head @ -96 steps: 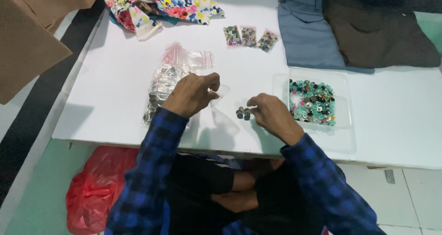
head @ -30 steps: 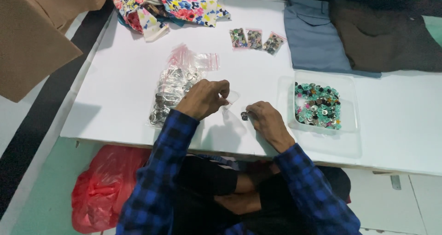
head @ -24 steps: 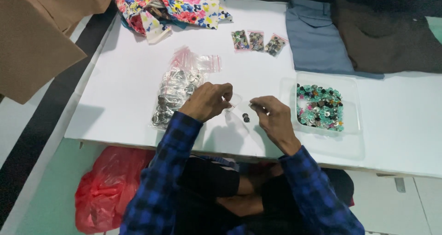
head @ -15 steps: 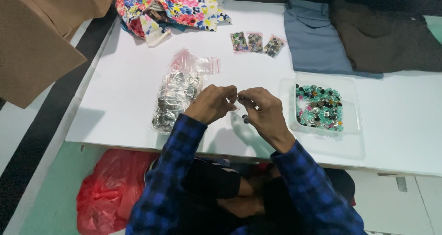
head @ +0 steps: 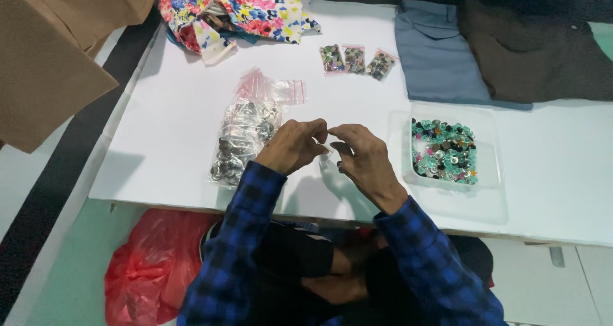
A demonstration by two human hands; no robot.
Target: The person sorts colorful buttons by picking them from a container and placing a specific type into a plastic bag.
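Left hand (head: 292, 147) and right hand (head: 363, 157) together near the table's (head: 159, 141) front edge, fingertips pinched on a small clear bag (head: 330, 148); clear tray of beads (head: 450, 148) beside.

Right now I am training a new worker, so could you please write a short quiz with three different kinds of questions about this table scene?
1. True or false: the clear tray of mixed buttons lies beside the right hand.
2. How many small filled bags lie in a row at the far side of the white table? A) two B) three C) five
3. Fill in: the left hand and the right hand meet over the table, pinching a small clear ____ between them.

Key
1. True.
2. B.
3. Bag, as far as the view shows; it is hard to see.
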